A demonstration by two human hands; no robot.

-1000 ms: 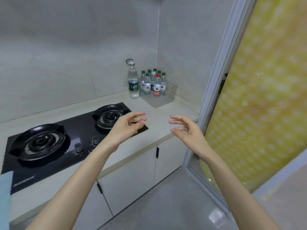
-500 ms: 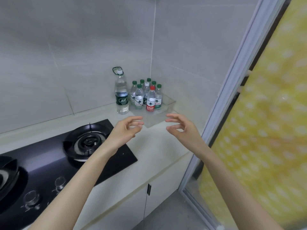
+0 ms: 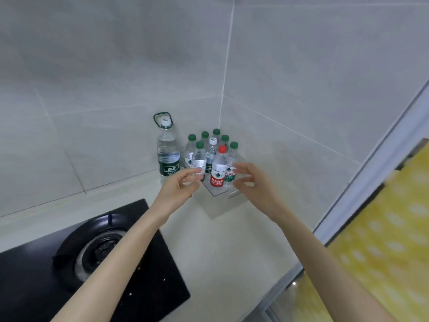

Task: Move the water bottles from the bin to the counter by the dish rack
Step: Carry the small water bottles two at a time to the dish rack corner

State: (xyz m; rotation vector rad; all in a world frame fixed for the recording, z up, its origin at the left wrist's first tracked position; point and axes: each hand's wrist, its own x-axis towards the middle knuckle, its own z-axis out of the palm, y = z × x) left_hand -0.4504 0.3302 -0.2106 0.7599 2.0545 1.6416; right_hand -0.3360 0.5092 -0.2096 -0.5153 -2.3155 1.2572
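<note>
Bin [image 3: 213, 205] corner btwn L hand [image 3: 178, 189], R hand [image 3: 255, 184] (both empty, apart).

A clear bin [image 3: 220, 202] is sitting in the tiled corner of the pale surface [image 3: 232, 249], holding a cluster of small water bottles [image 3: 199, 158]. Most are wearing green caps, one is white-capped, and a red-capped bottle [image 3: 218, 169] is standing at the front. A tall bottle [image 3: 168, 156] with a carrying loop is standing on the surface just beside the bin, to its left. The left hand [image 3: 178, 189] and the right hand [image 3: 254, 182] are hovering in front of the bin, either side of the red-capped bottle, fingers loosely curled and gripping nothing; whether they are touching any bottle is unclear. A black gas hob [image 3: 148, 270] is lying at lower left, and a yellow dotted curtain [image 3: 383, 240] is hanging at the right
</note>
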